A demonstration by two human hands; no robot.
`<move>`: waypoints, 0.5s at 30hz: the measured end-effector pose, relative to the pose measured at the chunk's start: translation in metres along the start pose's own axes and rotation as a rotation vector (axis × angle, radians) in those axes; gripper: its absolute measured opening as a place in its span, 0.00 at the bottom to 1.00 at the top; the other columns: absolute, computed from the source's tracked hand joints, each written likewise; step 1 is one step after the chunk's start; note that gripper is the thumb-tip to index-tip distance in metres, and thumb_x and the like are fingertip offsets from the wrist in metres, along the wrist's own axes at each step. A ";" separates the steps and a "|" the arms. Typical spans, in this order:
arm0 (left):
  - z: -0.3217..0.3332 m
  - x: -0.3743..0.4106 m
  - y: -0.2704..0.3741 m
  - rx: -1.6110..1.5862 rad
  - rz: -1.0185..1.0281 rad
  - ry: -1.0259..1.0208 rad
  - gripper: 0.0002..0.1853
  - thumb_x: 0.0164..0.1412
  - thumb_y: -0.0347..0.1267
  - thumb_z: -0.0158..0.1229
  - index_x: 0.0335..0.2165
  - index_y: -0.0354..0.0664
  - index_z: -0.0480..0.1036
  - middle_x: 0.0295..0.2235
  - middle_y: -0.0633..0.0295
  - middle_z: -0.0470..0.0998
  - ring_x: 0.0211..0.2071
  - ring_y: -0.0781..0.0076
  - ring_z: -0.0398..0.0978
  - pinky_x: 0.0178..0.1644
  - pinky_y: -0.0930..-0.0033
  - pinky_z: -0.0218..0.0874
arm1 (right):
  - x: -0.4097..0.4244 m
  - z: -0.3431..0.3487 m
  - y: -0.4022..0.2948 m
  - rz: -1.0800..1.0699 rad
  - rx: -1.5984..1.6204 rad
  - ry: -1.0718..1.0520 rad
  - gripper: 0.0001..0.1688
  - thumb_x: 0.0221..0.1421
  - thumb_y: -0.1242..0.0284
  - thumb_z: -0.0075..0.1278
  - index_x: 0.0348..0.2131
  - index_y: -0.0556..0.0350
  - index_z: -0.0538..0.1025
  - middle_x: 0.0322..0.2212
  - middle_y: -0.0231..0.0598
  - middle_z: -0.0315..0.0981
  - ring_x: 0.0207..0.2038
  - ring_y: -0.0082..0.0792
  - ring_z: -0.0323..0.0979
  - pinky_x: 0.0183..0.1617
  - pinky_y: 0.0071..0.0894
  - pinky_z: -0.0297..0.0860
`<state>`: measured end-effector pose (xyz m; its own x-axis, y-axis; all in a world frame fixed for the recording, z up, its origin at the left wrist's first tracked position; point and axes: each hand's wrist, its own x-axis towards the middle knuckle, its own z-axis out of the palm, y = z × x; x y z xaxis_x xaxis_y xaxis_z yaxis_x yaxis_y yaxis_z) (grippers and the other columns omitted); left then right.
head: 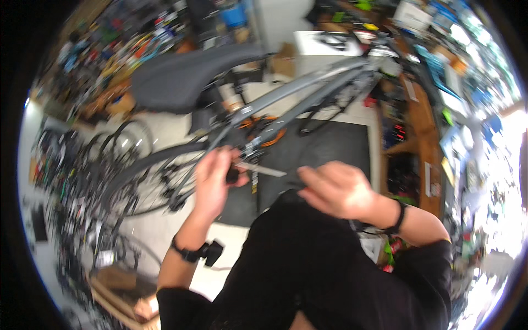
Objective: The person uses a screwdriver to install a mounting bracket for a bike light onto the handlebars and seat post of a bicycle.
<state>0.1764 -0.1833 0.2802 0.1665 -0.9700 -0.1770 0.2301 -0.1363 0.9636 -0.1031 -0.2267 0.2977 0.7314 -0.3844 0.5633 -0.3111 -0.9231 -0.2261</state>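
My left hand [214,177] grips a small black object [232,175], partly hidden by the fingers. A thin pale strip [266,170] juts from beside it towards the right. My right hand [336,189] hovers apart from the strip's free end, fingers bent and blurred; whether anything thin sits between them I cannot tell. Beyond both hands stands a grey bicycle frame [284,88] with a black saddle [185,76] at the upper left. Its rear wheel's tyre [136,169] lies left of my left hand, and the crank area [249,148] is just past my fingertips.
A dark mat [330,152] covers the floor under the bicycle. On the right runs a wooden bench [427,148] with cluttered shelves. Several wheels [132,136] stand at left, and a cardboard box [119,293] sits at lower left. A white board [326,43] is at the back.
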 end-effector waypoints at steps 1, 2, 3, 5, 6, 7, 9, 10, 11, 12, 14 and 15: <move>-0.003 -0.001 -0.004 -0.007 0.027 0.004 0.16 0.70 0.39 0.47 0.40 0.35 0.70 0.31 0.59 0.74 0.23 0.72 0.71 0.25 0.70 0.64 | -0.004 0.008 -0.004 0.027 0.026 0.050 0.25 0.46 0.69 0.62 0.42 0.64 0.72 0.21 0.35 0.61 0.22 0.35 0.68 0.24 0.34 0.67; -0.002 -0.003 -0.003 -0.028 0.047 -0.007 0.16 0.70 0.39 0.47 0.39 0.35 0.69 0.30 0.59 0.74 0.23 0.72 0.71 0.26 0.70 0.63 | -0.008 0.018 -0.006 0.051 0.073 0.112 0.23 0.47 0.69 0.62 0.41 0.63 0.73 0.21 0.35 0.62 0.21 0.35 0.68 0.23 0.33 0.67; -0.005 -0.005 -0.004 -0.045 0.067 -0.007 0.16 0.70 0.39 0.47 0.39 0.35 0.69 0.29 0.59 0.73 0.23 0.73 0.70 0.26 0.71 0.63 | -0.009 0.021 -0.012 0.118 0.123 0.109 0.22 0.48 0.69 0.61 0.41 0.62 0.73 0.21 0.37 0.64 0.21 0.37 0.69 0.24 0.34 0.68; -0.009 -0.004 -0.013 0.054 0.101 0.008 0.16 0.70 0.40 0.45 0.36 0.37 0.68 0.28 0.59 0.74 0.21 0.74 0.71 0.25 0.73 0.64 | -0.012 0.021 -0.024 0.449 0.447 0.065 0.16 0.52 0.71 0.60 0.39 0.61 0.77 0.20 0.39 0.70 0.20 0.35 0.69 0.25 0.32 0.68; -0.006 -0.005 -0.011 0.070 0.102 -0.025 0.16 0.70 0.40 0.45 0.36 0.37 0.68 0.28 0.59 0.73 0.21 0.74 0.71 0.25 0.73 0.64 | -0.014 0.018 -0.024 0.621 0.591 0.042 0.14 0.53 0.70 0.58 0.38 0.61 0.77 0.20 0.41 0.71 0.20 0.36 0.71 0.26 0.33 0.69; -0.005 -0.008 -0.005 0.086 0.106 -0.039 0.16 0.70 0.40 0.45 0.36 0.37 0.67 0.28 0.59 0.73 0.21 0.74 0.71 0.25 0.73 0.64 | -0.015 0.016 -0.023 0.780 0.752 0.021 0.13 0.55 0.68 0.56 0.36 0.60 0.78 0.20 0.43 0.73 0.21 0.38 0.72 0.27 0.33 0.69; 0.001 -0.011 -0.009 0.002 0.112 -0.071 0.16 0.70 0.41 0.45 0.38 0.37 0.67 0.27 0.58 0.74 0.20 0.73 0.72 0.25 0.74 0.64 | -0.022 0.003 -0.034 0.789 0.677 0.012 0.14 0.56 0.67 0.56 0.36 0.62 0.78 0.22 0.44 0.75 0.22 0.35 0.72 0.29 0.31 0.70; 0.000 -0.011 -0.012 0.034 0.084 -0.129 0.16 0.70 0.40 0.45 0.39 0.36 0.67 0.27 0.58 0.74 0.21 0.72 0.73 0.25 0.74 0.65 | -0.027 0.000 -0.037 0.802 0.681 0.011 0.14 0.57 0.68 0.55 0.37 0.63 0.78 0.23 0.42 0.75 0.22 0.30 0.71 0.30 0.29 0.69; 0.001 -0.009 -0.016 0.068 0.056 -0.188 0.16 0.70 0.40 0.45 0.39 0.36 0.67 0.28 0.58 0.75 0.21 0.72 0.73 0.26 0.74 0.66 | -0.034 -0.002 -0.039 0.816 0.686 0.011 0.14 0.57 0.69 0.55 0.39 0.63 0.78 0.24 0.40 0.75 0.23 0.26 0.69 0.31 0.27 0.68; 0.004 -0.008 -0.023 0.115 0.082 -0.234 0.16 0.70 0.40 0.45 0.40 0.35 0.67 0.28 0.58 0.75 0.22 0.72 0.74 0.26 0.73 0.67 | -0.040 -0.004 -0.041 0.881 0.722 0.017 0.14 0.58 0.69 0.55 0.39 0.64 0.78 0.24 0.39 0.75 0.23 0.24 0.69 0.30 0.27 0.68; 0.013 -0.004 -0.035 0.140 0.118 -0.299 0.15 0.70 0.39 0.45 0.39 0.36 0.67 0.28 0.59 0.74 0.22 0.74 0.73 0.27 0.74 0.66 | -0.053 -0.007 -0.050 1.018 0.808 0.027 0.14 0.59 0.69 0.54 0.38 0.64 0.78 0.24 0.37 0.75 0.23 0.22 0.68 0.30 0.26 0.67; 0.020 -0.002 -0.042 0.143 0.137 -0.341 0.14 0.70 0.39 0.45 0.40 0.37 0.67 0.29 0.60 0.73 0.22 0.75 0.72 0.26 0.74 0.65 | -0.060 -0.011 -0.056 1.041 0.770 0.062 0.15 0.58 0.69 0.54 0.38 0.64 0.78 0.24 0.39 0.76 0.24 0.23 0.69 0.32 0.27 0.68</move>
<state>0.1474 -0.1791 0.2439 -0.1468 -0.9891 0.0090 0.0875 -0.0039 0.9962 -0.1359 -0.1515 0.2859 0.3224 -0.9387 -0.1218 -0.2714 0.0316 -0.9620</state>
